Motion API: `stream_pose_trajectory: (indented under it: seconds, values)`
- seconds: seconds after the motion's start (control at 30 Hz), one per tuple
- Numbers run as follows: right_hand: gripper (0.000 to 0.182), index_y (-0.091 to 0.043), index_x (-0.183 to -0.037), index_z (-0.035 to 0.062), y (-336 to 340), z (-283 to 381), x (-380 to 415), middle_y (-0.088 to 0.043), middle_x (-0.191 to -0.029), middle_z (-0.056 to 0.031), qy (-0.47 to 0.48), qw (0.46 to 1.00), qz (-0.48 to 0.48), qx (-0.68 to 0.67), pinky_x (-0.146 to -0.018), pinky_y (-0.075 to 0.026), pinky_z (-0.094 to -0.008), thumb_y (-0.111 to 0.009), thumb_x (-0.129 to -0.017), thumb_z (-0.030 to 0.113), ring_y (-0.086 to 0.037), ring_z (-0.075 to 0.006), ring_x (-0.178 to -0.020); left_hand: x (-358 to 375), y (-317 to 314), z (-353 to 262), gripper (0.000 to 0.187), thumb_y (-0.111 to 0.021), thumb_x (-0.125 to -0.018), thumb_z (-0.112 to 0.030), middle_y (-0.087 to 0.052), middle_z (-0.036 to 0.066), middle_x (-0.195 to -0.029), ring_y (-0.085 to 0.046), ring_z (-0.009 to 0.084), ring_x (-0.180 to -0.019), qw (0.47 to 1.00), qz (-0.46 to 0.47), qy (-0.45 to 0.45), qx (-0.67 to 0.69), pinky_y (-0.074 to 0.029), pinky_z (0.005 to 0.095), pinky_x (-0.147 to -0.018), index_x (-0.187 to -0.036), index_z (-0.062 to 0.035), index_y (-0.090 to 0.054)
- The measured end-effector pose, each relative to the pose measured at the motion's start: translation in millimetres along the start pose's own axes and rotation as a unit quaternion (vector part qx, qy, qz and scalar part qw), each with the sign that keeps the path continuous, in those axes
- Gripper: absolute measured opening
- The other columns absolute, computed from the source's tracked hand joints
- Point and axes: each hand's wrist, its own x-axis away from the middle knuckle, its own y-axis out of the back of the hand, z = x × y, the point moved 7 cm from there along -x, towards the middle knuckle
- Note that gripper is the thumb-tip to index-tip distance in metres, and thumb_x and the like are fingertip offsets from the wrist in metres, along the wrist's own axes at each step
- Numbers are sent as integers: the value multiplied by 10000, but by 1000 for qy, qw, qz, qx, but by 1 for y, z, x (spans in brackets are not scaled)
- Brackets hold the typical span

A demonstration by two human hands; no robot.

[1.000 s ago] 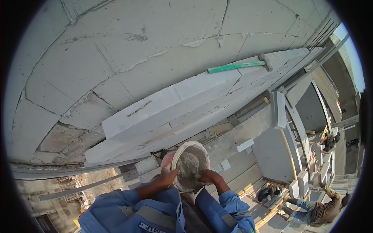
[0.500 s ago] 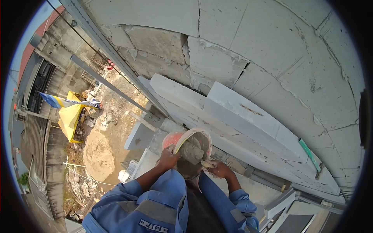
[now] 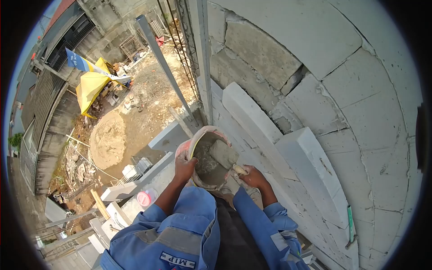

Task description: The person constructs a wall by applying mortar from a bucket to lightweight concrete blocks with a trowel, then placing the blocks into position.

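My left hand [image 3: 183, 167] grips the rim of a reddish, mortar-smeared bucket [image 3: 183, 147], thumb over the edge. The bucket tilts in front of my body, and wet grey mortar [image 3: 202, 157] lies inside it. Closed around the pale handle of a trowel [image 3: 224, 154] is my right hand [image 3: 254, 177], at the bucket's right side. The trowel's broad blade is coated in mortar and lies over the right part of the bucket's mouth. Whether the blade touches the rim cannot be made out.
A block wall [image 3: 373, 112] rises on the right. Pale blocks [image 3: 310, 153] stand along it, one carrying a green-handled tool [image 3: 350, 220]. A metal post [image 3: 204, 63] stands ahead. Below left lie a sand pile [image 3: 108, 140] and yellow canopy [image 3: 92, 87]. A pink-lidded container [image 3: 145, 198] sits left.
The view has turned left, so the wall stands farther right and more ground shows. The trowel blade has shifted from the bucket's middle towards its right rim. Both hands keep their holds.
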Motion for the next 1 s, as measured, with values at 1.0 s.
stream_pose_trajectory:
  seconds: [1.0]
  values:
    - [425, -579, -1210, -45, 179, 94, -135, -639, -853, -128, 60, 968, -243, -11, -641, -494, -291, -582, -817, 116, -621, -168, -695, -156, 29, 72, 274, -636, -724, -88, -657, 122, -873, -628, 208, -779, 972, -139, 168, 83, -494, 347, -722, -974, 24, -627]
